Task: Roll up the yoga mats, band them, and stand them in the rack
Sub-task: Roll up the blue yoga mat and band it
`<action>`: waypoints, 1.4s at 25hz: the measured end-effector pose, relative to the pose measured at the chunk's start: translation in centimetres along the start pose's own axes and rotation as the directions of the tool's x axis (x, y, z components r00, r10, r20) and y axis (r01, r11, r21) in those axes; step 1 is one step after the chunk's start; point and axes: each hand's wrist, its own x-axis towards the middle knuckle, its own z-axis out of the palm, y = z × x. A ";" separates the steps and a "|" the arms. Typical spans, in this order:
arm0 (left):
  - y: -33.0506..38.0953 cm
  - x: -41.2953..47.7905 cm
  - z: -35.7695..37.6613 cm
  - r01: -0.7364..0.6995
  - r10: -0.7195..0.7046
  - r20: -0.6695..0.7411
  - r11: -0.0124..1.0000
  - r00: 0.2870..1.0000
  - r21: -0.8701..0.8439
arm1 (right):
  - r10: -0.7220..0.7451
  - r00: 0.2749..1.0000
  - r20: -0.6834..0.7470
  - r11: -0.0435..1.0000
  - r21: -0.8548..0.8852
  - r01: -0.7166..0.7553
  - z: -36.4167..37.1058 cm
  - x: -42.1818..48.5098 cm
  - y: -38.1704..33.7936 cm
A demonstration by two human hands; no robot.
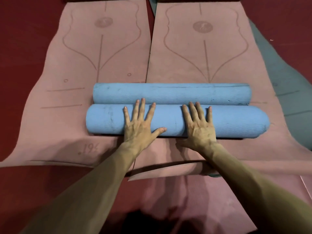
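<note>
While hands [140, 127] [200, 130] press flat, near roll [233, 122] lies left-right

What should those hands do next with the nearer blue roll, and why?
Probably slide the right hand to the right end of the nearer blue roll and push it flush, the left hand pressing down: that end bulges in a cone, and no band shows yet.

The single view sits at the person's head, facing forward and steeply down at the floor [22, 48]. The left hand [140, 127] and right hand [200, 129] reach in from the bottom edge and lie near the centre, close by, on a blue rolled mat [233, 122]. The wide lens bows the pink mats [101, 65] outward.
</note>
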 end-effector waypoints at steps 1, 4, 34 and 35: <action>-0.1 -0.1 0.1 -0.032 0.032 -0.019 0.999 0.999 0.016 | -0.002 1.000 -0.014 1.000 0.001 0.002 0.0 0.3 0.1; -0.9 0.2 0.0 -0.114 0.114 -0.063 0.993 0.991 0.007 | -0.023 0.992 -0.126 0.999 0.027 0.026 0.2 1.0 0.9; -1.1 2.7 -4.1 -0.091 0.119 0.571 0.993 0.812 -0.078 | -0.166 0.949 0.267 0.977 0.176 0.121 -3.8 -1.0 2.3; -1.0 2.7 -4.1 -0.094 0.118 0.564 0.993 0.818 -0.072 | -0.159 0.954 0.253 0.978 0.175 0.116 -3.6 -1.0 2.3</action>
